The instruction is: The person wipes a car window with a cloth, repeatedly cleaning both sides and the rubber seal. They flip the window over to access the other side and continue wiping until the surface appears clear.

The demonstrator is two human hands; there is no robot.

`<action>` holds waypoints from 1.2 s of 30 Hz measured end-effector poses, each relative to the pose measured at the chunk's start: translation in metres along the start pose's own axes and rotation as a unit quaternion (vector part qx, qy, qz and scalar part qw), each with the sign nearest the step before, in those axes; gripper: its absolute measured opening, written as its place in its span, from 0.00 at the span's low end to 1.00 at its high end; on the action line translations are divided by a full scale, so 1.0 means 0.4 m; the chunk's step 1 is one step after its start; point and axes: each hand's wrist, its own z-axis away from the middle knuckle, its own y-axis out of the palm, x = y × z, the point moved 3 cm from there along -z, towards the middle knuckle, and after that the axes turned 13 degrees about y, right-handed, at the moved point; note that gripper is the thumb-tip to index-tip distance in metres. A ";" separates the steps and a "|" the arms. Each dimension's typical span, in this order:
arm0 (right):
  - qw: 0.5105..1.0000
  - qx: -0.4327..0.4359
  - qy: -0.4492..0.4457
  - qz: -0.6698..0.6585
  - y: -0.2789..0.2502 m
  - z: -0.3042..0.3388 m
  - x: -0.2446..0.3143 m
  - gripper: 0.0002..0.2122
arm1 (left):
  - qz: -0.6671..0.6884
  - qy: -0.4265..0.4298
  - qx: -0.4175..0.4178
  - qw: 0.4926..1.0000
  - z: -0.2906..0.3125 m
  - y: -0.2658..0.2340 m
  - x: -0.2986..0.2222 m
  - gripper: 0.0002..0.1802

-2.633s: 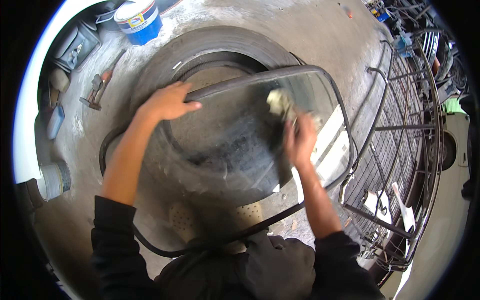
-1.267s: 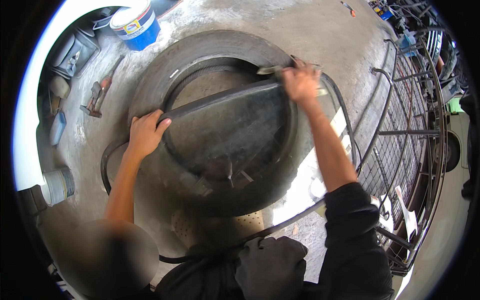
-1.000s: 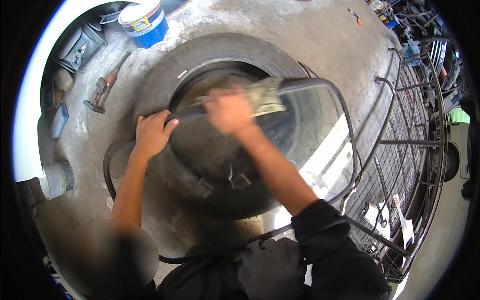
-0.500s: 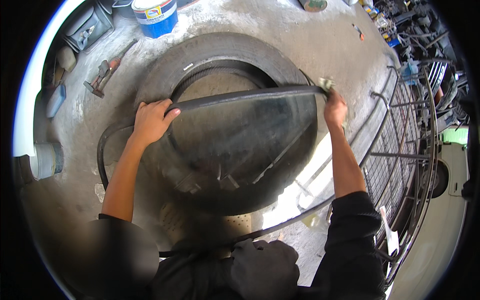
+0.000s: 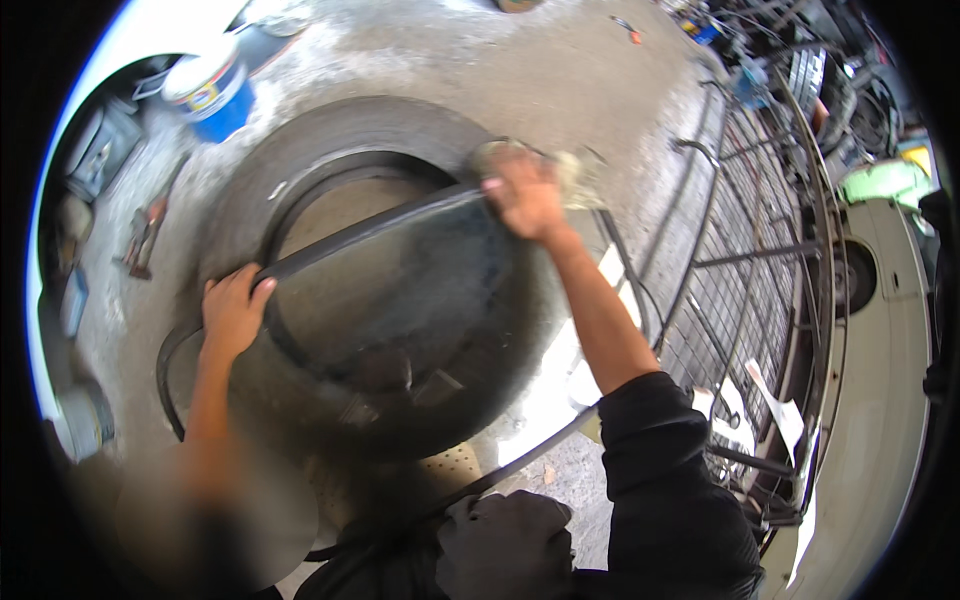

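Observation:
A dark, see-through pane (image 5: 400,270), which looks like vehicle glass, is tilted in front of me over a tyre. Black rubber edging (image 5: 370,232) runs along its far edge and curves round toward my body. My left hand (image 5: 230,312) is closed on the edging at its left end, thumb on the near side. Toward the right end, my right hand (image 5: 528,198) presses a pale rag (image 5: 570,182) against the edging. Motion blurs that hand, and the rag partly hides beneath its fingers.
The large tyre (image 5: 330,130) lies flat on the concrete floor. A blue and white bucket (image 5: 215,105) and a red-handled tool (image 5: 152,222) are at the left. A metal mesh rack (image 5: 745,230) stands at the right, beside a pale vehicle panel (image 5: 880,390).
My right hand has slid leftward along the edging with the rag. My left hand keeps its hold. The whole view has shifted, and the edging now slants up to the right.

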 end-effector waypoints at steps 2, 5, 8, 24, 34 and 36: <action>0.989 0.046 -0.132 -0.054 -0.020 0.018 0.030 0.24 | 0.002 0.014 -0.006 1.000 -0.003 -0.004 0.000 0.20; 0.999 0.022 0.024 -0.011 -0.083 0.006 -0.084 0.23 | 0.004 0.014 0.035 0.999 -0.007 -0.004 0.003 0.21; 0.926 0.108 0.336 -0.132 -0.097 -0.005 -0.218 0.21 | -0.001 0.008 0.031 0.999 -0.007 0.000 0.005 0.21; 0.933 -0.005 0.349 -0.088 -0.078 0.216 -0.388 0.22 | 0.005 0.033 0.007 0.999 -0.004 -0.003 0.002 0.20; 0.919 -0.012 0.395 -0.020 -0.063 0.230 -0.405 0.26 | 0.007 0.012 0.050 0.999 -0.032 -0.015 -0.006 0.19; 0.956 0.011 0.284 -0.071 -0.024 0.141 -0.421 0.26 | -0.007 0.012 0.062 0.998 -0.037 -0.014 -0.016 0.19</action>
